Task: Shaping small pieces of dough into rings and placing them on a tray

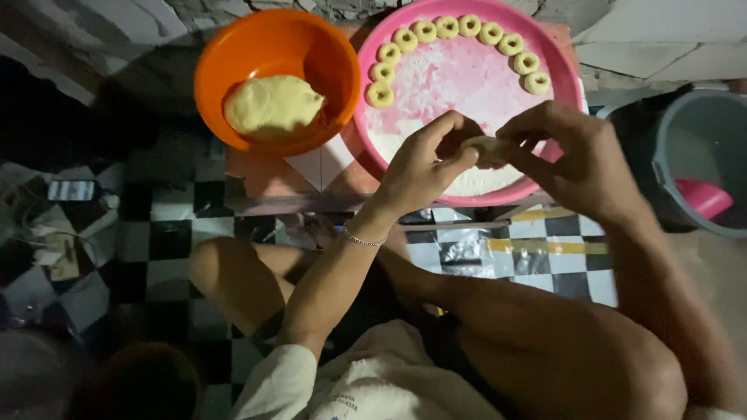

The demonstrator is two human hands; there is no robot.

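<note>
Both hands, left and right, are meeting above the pink tray (wrists bent), fingers pinching one dough piece.

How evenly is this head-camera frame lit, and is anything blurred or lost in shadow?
Head view: light falls mainly on the orange bowl and pink tray; the left floor sinks into near-black shadow; both the left hand and right hand look slightly soft around the dough piece; the grey bucket stays dim.

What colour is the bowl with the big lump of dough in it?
Orange. The round orange plastic bowl holding the pale yellow dough lump shows best in the head view.
</note>
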